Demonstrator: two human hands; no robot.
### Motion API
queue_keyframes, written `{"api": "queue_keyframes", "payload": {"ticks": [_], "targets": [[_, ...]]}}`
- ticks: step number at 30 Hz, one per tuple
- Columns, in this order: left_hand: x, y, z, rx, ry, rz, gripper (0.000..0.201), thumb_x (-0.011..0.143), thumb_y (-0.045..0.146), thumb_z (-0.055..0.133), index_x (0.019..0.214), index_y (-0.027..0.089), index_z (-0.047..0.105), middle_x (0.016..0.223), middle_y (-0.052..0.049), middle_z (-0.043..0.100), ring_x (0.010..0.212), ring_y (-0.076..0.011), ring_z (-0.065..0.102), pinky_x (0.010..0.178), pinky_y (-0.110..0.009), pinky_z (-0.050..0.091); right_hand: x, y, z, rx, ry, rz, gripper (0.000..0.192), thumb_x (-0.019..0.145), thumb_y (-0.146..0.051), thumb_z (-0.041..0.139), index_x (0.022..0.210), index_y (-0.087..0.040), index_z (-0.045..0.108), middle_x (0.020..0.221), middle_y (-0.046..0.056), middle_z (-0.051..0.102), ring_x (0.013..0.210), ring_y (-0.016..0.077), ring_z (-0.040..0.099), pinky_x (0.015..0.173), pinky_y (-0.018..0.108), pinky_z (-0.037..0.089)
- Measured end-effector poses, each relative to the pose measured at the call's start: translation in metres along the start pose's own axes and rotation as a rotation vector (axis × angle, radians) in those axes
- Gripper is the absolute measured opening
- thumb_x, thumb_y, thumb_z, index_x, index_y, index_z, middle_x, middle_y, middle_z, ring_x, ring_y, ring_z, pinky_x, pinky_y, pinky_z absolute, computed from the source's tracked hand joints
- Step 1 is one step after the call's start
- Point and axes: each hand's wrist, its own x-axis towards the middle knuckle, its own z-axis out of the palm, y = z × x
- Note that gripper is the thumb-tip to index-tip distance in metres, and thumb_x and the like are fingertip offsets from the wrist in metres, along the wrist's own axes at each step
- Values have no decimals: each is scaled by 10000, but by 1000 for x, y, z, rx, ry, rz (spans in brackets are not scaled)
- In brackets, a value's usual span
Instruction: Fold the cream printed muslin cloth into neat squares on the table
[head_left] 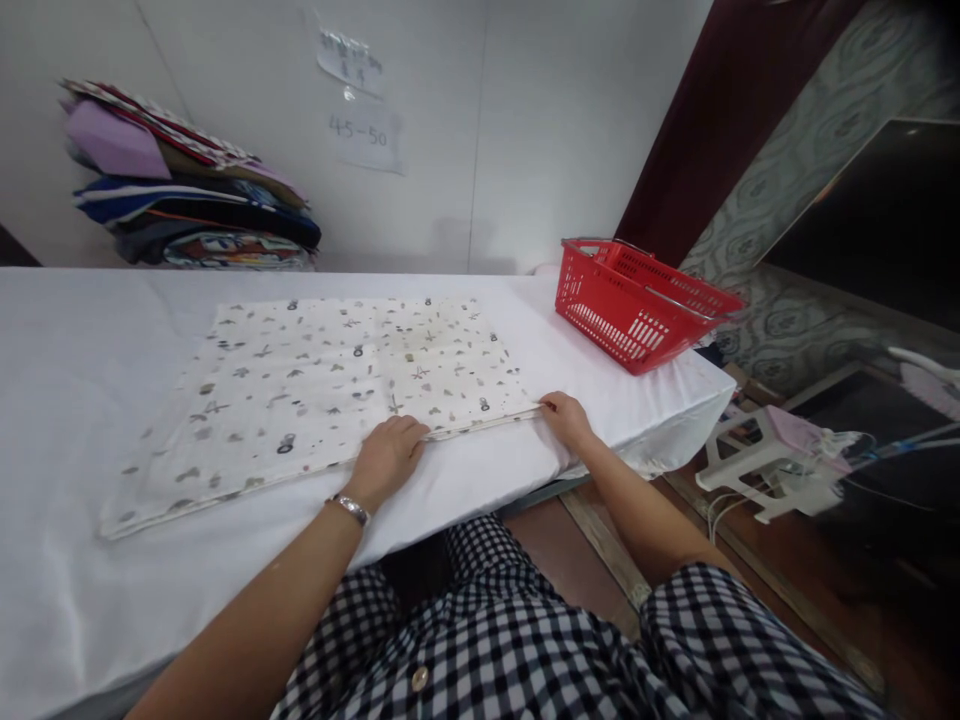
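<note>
A folded cream cloth (315, 385) with small grey prints lies flat on the white-covered table (75, 380). My left hand (386, 455), with a metal watch on the wrist, grips the near edge of the cloth near its middle. My right hand (566, 418) pinches the near right corner of the same cloth. Both hands rest on the table surface close to its front edge.
A red plastic basket (637, 305) stands at the table's far right corner. A stack of folded fabrics (187, 200) sits at the back left against the wall. Paper notes (360, 100) hang on the wall. A white plastic stool (765, 455) stands on the floor to the right.
</note>
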Motion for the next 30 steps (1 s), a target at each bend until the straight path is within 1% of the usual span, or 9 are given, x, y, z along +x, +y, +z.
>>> {"api": "queue_keyframes", "payload": {"ticks": [3,7,10,13,15,18,22,26,30], "targets": [[0,0,0,-4,-3,1,236,851,161,423,952,164,636,925,-84,628,888,-236,546,794,-375,448,-1,-3,-3,-13,-17,10,257,841,-182,477,988,-186,687,1001,43,680,920,156,586,823,225,404],[0,1,-2,-8,-19,-16,237,847,158,428,961,163,636,938,-85,629,893,-238,547,792,-374,448,4,-8,-12,-59,-169,62,288,842,-197,466,1014,-199,697,1073,40,680,998,163,585,843,214,394],[1,2,-2,-9,-18,-20,233,842,158,434,950,171,639,922,-83,628,885,-240,550,792,-378,447,13,-12,-19,-84,-284,145,341,898,-315,409,970,-169,708,1039,67,696,992,183,600,811,222,403],[1,1,-1,-3,-17,-20,224,836,156,445,941,177,642,904,-81,626,877,-241,550,783,-381,447,26,-16,-19,-122,-312,216,439,897,-434,404,905,-116,707,965,135,703,936,230,624,764,263,419],[0,1,0,5,-11,-20,221,837,154,448,939,179,642,902,-79,625,875,-238,550,780,-377,447,34,-18,-15,-137,-328,253,385,840,-428,502,888,-102,700,973,164,697,939,256,627,751,279,426],[0,1,1,20,-2,-16,212,844,150,450,933,179,640,899,-78,622,871,-231,548,778,-370,446,43,-23,-9,-130,-345,289,225,731,-294,624,822,-99,690,976,180,693,944,277,630,733,282,437],[-1,4,-2,41,14,-17,195,839,131,464,923,175,634,894,-81,620,869,-230,551,766,-371,444,42,-29,-10,-38,-336,310,79,710,-183,606,729,-118,648,746,118,699,764,217,657,641,245,449],[-4,9,-7,57,21,-2,195,840,114,469,940,178,623,907,-79,616,870,-223,546,768,-366,437,31,-22,-16,85,-307,337,116,807,-221,516,828,-144,600,552,13,623,515,132,592,516,209,436],[-6,12,-8,21,-39,39,176,811,82,494,886,186,615,877,-58,599,863,-209,540,764,-341,435,20,-15,-14,72,-323,373,85,747,-145,541,823,-149,579,506,1,577,496,158,578,504,238,427]]}}
